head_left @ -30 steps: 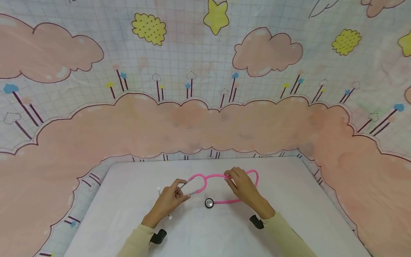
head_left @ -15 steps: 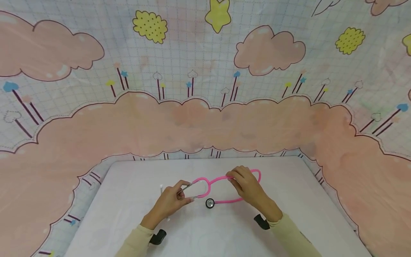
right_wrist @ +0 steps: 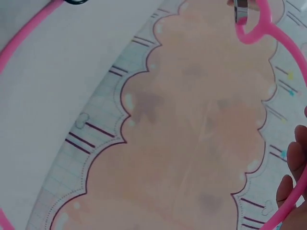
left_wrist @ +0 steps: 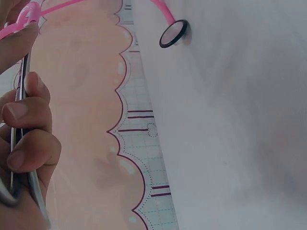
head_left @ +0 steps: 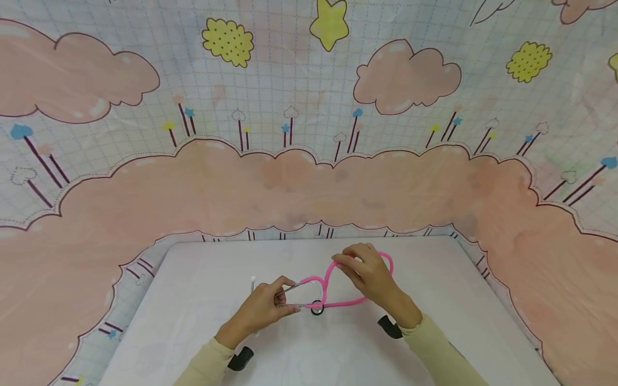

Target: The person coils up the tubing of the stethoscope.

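Grip the metal ear tubes (left_wrist: 36,191) of the stethoscope (head_left: 325,292) lightly with your left hand (head_left: 258,306), which is nearest to you; they look springy, so better not to squeeze them together. This hand is closed around them, its forearm coming from the lower left. A little farther, the chest piece (left_wrist: 173,33) seems to rest on the white table (head_left: 193,300); in the head view the pink fork (right_wrist: 263,29) crosses before it, so take care that they do not catch. Beyond it, your right hand (head_left: 369,271) has its fingers closed on the pink tubing (head_left: 345,304), back of the hand upward, fingertips toward the left. Guide the tubing in a soft curve, without twist. Its far loop (head_left: 389,262) bends past this hand, so give it enough slack.
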`<state>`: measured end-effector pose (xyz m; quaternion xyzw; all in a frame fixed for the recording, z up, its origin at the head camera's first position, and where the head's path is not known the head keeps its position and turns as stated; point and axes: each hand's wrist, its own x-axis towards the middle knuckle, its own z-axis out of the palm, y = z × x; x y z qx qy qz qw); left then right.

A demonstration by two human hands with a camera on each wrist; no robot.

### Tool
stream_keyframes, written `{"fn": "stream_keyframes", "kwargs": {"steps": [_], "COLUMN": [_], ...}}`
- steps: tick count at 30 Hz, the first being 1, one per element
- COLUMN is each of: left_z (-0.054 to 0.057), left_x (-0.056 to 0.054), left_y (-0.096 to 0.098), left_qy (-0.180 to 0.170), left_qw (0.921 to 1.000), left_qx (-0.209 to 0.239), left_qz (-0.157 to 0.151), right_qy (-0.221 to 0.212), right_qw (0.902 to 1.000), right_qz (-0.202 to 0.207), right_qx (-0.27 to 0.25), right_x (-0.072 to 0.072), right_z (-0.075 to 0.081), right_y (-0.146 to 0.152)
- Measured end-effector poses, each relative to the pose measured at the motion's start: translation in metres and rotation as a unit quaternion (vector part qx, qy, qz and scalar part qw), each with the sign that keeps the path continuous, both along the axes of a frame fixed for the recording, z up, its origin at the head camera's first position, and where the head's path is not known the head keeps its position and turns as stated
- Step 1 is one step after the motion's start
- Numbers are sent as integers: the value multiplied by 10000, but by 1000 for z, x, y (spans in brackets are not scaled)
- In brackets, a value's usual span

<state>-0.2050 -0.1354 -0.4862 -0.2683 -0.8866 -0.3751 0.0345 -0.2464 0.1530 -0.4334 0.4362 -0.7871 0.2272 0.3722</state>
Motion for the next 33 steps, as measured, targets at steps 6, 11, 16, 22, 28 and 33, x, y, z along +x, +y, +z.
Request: {"fn": "stream_keyframes", "kwargs": {"steps": [6,11,16,22,28,33], "left_z": [4,9,11,14,19,20], "left_x": [4,8,10,13,16,19], "left_y": [4,7,11,14,16,18], "left_qy": [90,185,495,1019,1067,1145], "left_qw": [9998,9992,9969,9913,9906,9892], "left_qx": [80,177,202,162,173,353], "left_qz": [-126,-318,-582,-817,-833,-848], "right_qy": [6,-406,-684,-776,-1300,-1562], "right_qw": [10000,9990,9972,9970,9900,9845], "right_qz": [47,203,239,74,527,763], "right_qx": [73,-60,-163,11,110,228], "right_x": [1,1,-2,-5,-6,-4], "right_z": [9,9,6,5,1,-8], "right_y": [-9,-13,-18,-24,-28,-32]}}
